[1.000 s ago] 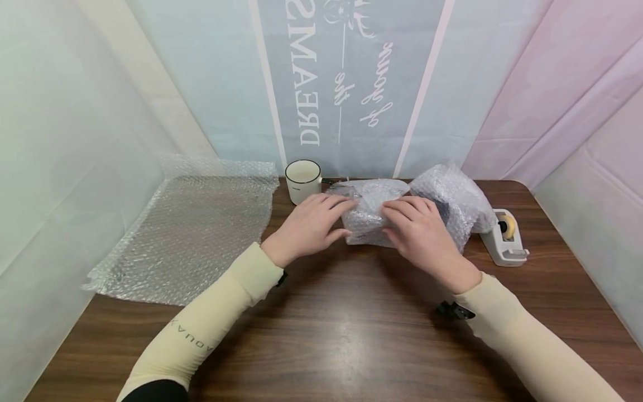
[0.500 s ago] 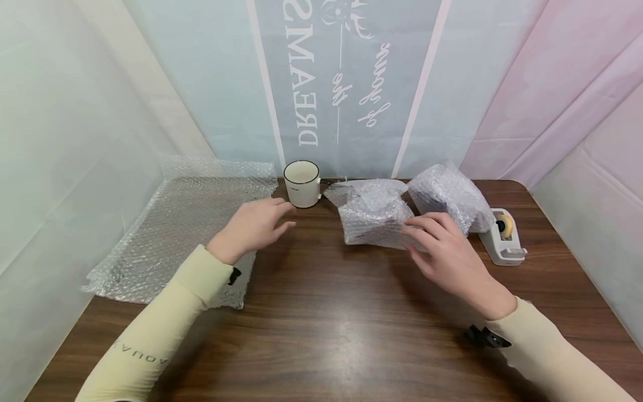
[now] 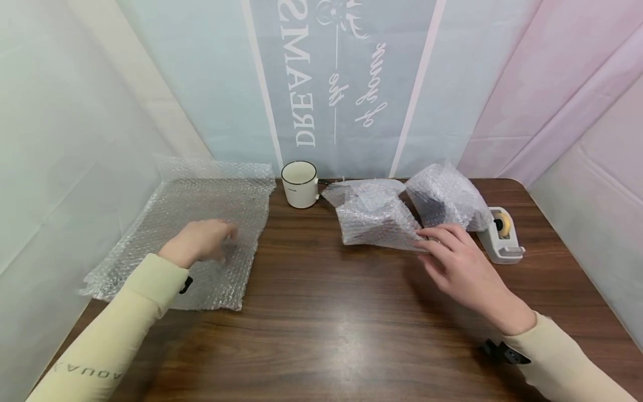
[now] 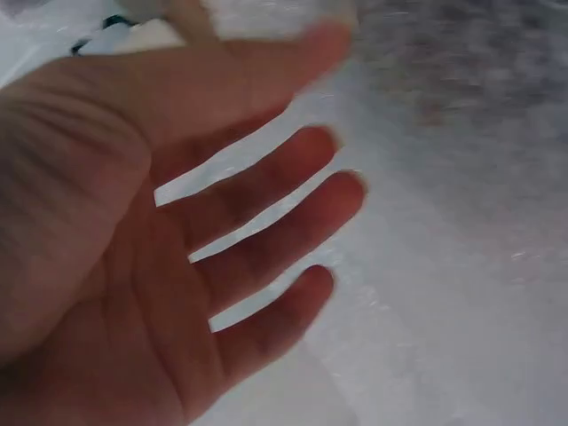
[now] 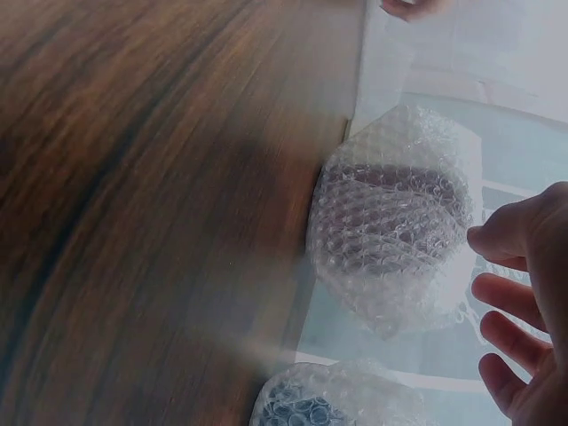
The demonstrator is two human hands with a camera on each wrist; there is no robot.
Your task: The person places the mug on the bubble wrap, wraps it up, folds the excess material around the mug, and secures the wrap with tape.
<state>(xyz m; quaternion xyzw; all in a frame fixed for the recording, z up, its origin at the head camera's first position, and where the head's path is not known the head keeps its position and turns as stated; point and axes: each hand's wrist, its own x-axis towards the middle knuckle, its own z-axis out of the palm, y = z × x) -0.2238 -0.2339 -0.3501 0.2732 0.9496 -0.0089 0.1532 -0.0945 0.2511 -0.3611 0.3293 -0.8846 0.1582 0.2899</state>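
My left hand hovers over a flat sheet of bubble wrap on the left of the table, fingers spread and relaxed in the left wrist view. Toward the right, my right hand is beside the near right corner of a bubble-wrapped bundle, its fingers loosely bent with nothing between them. In the right wrist view something dark shows through that bundle's wrap. A second bubble-wrapped bundle lies just behind my right hand, with a dark patch inside.
A white mug with a black rim stands at the back, left of the first bundle. A white tape dispenser with yellow tape stands at the right. Fabric curtains close off the table's back and sides.
Both hands have come off the first bundle. The left moved far left over the flat sheet; the right drew back toward the right. The bundle stays in place.
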